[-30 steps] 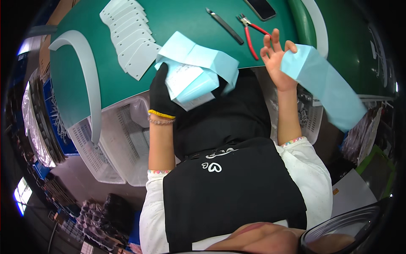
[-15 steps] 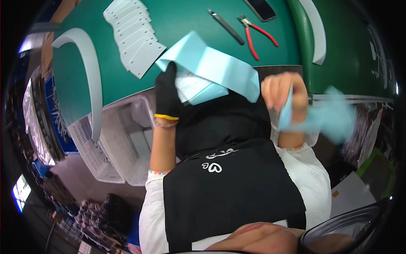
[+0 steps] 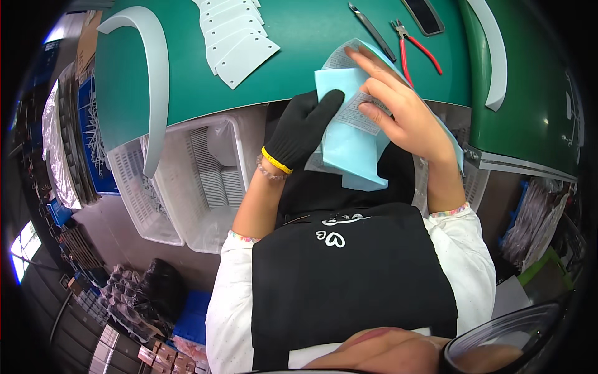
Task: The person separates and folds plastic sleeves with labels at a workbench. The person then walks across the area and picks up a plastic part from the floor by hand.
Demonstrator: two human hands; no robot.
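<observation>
Light-blue wrap (image 3: 352, 149), folded and bearing pale printed patches (image 3: 356, 118), is held up between your two hands, across the near edge of the green tabletop (image 3: 299, 62), its lower end hanging on your side of that edge. Your left grip (image 3: 299, 128), gloved in black, is closed on the wrap's left edge: the thumb presses the near face, while the fingers behind are hidden. Your right grip (image 3: 405, 118), bare, meets it from the other side, fingers stretched up and leftward, thumb tip at a printed patch; whether it pinches a layer or only rests against one, you cannot tell from this view.

What counts is how the layers stand to each hand. From your left grip, the folded part lies directly to the right, its long axis running down toward your body with a slight lean rightward. A second stretch of blue passes behind your right grip, slanting from near its fingertips down to the right, past the wrist. So your left grip is nearer the folded edge, while your right grip sits between the folded part and that slanting stretch.
</observation>
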